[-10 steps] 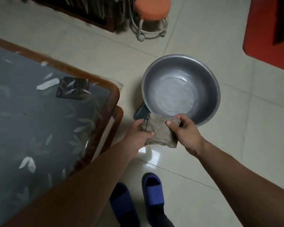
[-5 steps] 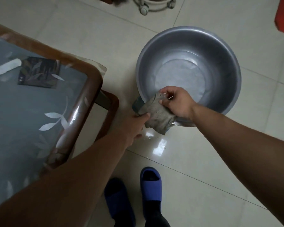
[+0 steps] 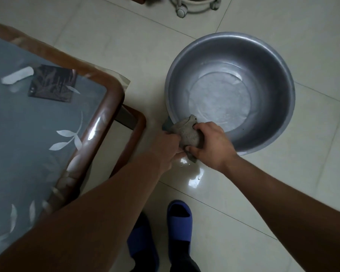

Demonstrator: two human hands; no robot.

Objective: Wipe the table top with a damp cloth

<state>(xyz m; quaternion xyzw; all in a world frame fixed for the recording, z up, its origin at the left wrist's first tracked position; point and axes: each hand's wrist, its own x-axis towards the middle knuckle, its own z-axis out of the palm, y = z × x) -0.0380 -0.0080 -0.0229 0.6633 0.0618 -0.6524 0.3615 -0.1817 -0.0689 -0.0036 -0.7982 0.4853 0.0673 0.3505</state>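
A grey-brown cloth (image 3: 188, 132) is bunched between both my hands over the near rim of a metal basin (image 3: 273, 79) on the floor. My left hand (image 3: 165, 148) grips its left end. My right hand (image 3: 210, 142) is wrapped around its right side, thumb under the cloth. The basin holds a shallow layer of water. The table (image 3: 110, 107) stands at the left, with a brown wooden frame and a grey leaf-patterned top under a clear cover.
A dark square mat (image 3: 53, 83) lies on the table near its corner. Water drops and a wet glare mark the tile floor (image 3: 192, 173) under the cloth. My feet in blue slippers (image 3: 179, 220) stand below. A wheeled stool base (image 3: 194, 6) is at the top.
My hands carried the cloth from in front of the basin onto its near rim. My right hand turned over and closed around the cloth, bunching it tighter. The view dipped closer.
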